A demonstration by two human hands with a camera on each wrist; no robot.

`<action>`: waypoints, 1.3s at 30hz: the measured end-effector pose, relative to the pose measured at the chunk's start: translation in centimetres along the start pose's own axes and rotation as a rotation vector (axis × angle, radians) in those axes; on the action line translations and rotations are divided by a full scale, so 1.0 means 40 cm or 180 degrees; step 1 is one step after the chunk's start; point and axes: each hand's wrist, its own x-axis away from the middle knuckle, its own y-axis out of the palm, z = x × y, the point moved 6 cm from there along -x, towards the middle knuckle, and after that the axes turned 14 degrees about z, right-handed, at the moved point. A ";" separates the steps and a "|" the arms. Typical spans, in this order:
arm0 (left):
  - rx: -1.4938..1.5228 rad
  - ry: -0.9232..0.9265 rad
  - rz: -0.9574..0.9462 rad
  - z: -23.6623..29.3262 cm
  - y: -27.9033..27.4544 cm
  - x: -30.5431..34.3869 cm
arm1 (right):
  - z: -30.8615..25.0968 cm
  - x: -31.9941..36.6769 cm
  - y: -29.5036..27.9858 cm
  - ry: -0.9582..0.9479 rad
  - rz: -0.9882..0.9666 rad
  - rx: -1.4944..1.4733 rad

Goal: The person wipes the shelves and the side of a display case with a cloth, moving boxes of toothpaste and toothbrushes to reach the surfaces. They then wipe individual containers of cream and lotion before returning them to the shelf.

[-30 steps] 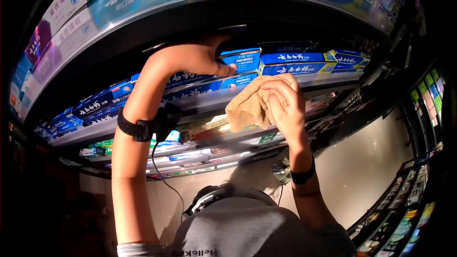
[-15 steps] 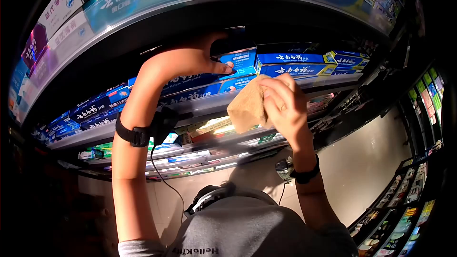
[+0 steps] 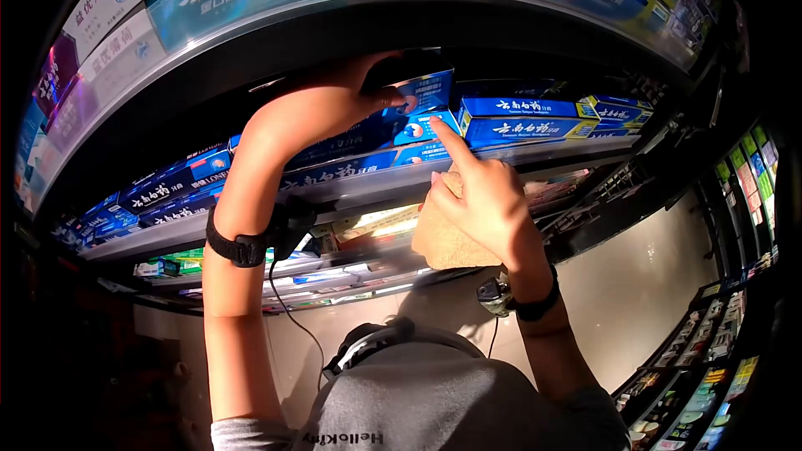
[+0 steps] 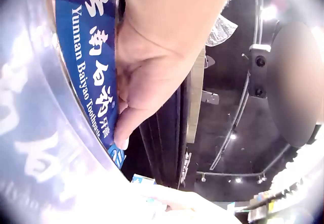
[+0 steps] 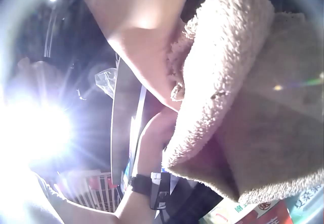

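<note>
Reaching into the shelf, my left hand (image 3: 313, 117) grips a blue toothpaste box (image 3: 430, 92), whose end stands above the box below it. The left wrist view shows the thumb of that hand (image 4: 152, 77) against a blue box (image 4: 83, 47); its other fingers are hidden. My right hand (image 3: 486, 200) holds a tan cloth (image 3: 451, 238) under the palm, with the index finger stretched to the end of the lower blue box (image 3: 424, 129). Thick folds of the cloth (image 5: 223, 72) hang beside my right hand (image 5: 147, 37) in the right wrist view.
A clear shelf lip (image 3: 359, 188) runs along the front of the boxes. More toothpaste boxes (image 3: 530, 129) stand to the right, and an upper shelf (image 3: 334, 12) overhangs the hands. Lower shelves with packages (image 3: 368, 225) lie beneath.
The box end at my left thumb has risen from the one below. My right hand has moved lower with the cloth, and its index finger has stretched out to the lower box.
</note>
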 end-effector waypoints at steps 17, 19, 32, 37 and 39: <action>0.0360 0.0243 -0.0122 0.022 -0.015 0.009 | 0.016 0.045 -0.017 -0.0327 0.1184 -0.0848; 0.0270 0.0191 -0.0188 0.041 -0.028 0.010 | 0.012 0.047 -0.033 -0.0306 0.1394 -0.0856; 0.0357 0.0244 -0.0061 0.038 -0.017 0.022 | 0.027 0.049 -0.014 0.0324 0.0859 -0.0983; 0.0363 -0.0004 -0.0294 0.050 -0.017 0.030 | 0.108 0.056 -0.030 0.0349 0.1383 -0.0939; -0.0043 0.0370 0.0236 0.082 -0.043 0.043 | 0.128 0.068 -0.082 -0.0211 0.2132 -0.0813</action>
